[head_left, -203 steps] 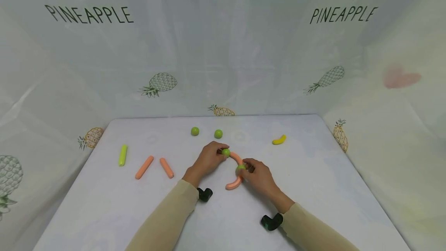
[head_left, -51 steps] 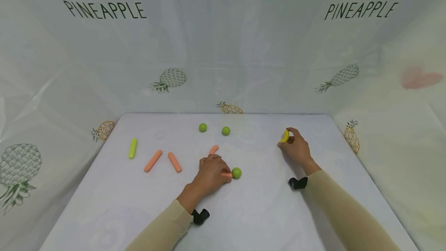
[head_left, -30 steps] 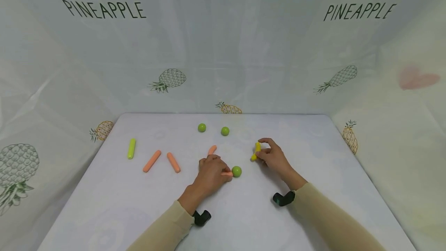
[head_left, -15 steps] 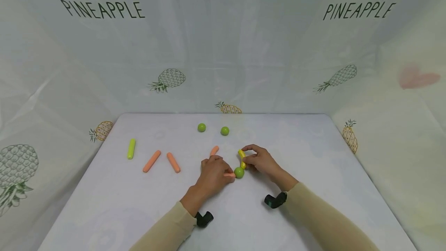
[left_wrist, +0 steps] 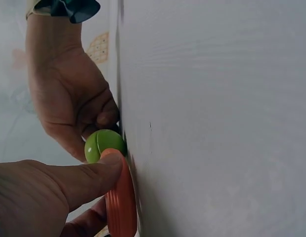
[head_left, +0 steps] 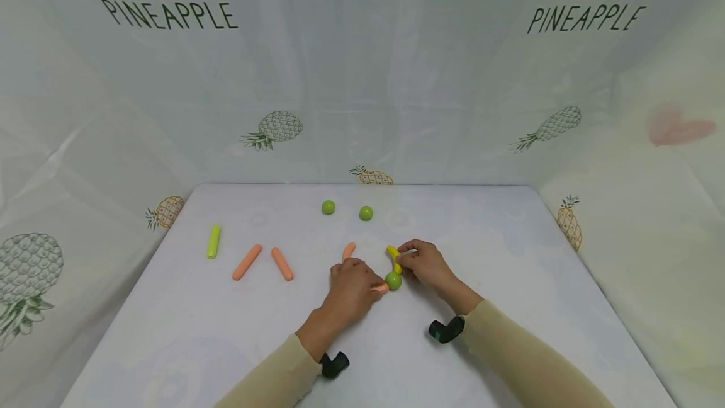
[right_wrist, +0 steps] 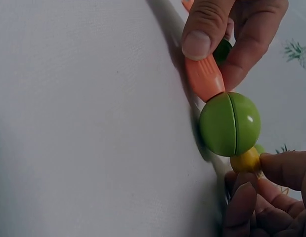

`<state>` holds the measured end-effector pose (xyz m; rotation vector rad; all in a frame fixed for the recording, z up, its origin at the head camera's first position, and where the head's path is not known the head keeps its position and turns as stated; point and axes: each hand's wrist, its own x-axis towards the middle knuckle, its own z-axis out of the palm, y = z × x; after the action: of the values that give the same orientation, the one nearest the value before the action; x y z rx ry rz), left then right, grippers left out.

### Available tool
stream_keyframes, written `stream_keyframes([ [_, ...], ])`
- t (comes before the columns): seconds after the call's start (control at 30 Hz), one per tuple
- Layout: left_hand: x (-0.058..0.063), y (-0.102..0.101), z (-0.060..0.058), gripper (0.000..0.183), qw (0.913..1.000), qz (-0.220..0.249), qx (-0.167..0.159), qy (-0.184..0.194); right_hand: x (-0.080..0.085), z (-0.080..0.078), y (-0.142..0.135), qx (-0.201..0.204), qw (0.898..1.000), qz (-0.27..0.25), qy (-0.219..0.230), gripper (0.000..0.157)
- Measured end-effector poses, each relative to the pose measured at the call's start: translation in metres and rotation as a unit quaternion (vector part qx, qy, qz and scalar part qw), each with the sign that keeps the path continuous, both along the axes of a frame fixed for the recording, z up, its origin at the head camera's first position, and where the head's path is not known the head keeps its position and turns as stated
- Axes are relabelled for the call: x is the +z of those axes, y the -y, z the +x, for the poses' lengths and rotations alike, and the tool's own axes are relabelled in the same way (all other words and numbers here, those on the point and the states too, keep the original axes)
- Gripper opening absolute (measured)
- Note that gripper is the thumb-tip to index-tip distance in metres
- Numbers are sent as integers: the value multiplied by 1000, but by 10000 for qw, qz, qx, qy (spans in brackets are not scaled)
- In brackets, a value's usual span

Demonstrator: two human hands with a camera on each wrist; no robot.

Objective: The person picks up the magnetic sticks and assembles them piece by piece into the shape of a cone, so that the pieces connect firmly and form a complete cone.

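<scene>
Slippage worries me: left hand [head_left: 352,288] pinches curved orange piece [right_wrist: 205,79], right hand [head_left: 432,268] curved yellow piece [head_left: 393,255]; uneven pushing could roll the glossy green ball [right_wrist: 230,124] sideways

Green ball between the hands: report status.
Left hand pinches orange piece; right hand pinches yellow piece. Green ball between, touching both pieces. Nothing seen in the way.
</scene>
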<state>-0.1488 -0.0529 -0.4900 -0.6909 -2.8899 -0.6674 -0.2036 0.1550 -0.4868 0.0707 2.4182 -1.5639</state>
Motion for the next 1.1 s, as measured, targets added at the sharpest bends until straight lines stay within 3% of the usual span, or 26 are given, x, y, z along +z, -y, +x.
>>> stream_keyframes([
  [0.13,1,-1,3,19,9999,-130,-7,-62,0,0,1,-21,9999,131,-26,23],
  [0.43,6,-4,7,21,9998,95,153,-9,-1,1,4,-193,9981,475,-329,21],
  [0.9,3,-5,6,16,9998,80,202,-25,-1,4,8,-295,9948,793,-562,19],
  [1.1,4,-6,7,19,9998,59,203,-59,-6,12,2,-275,9921,881,-853,23],
])
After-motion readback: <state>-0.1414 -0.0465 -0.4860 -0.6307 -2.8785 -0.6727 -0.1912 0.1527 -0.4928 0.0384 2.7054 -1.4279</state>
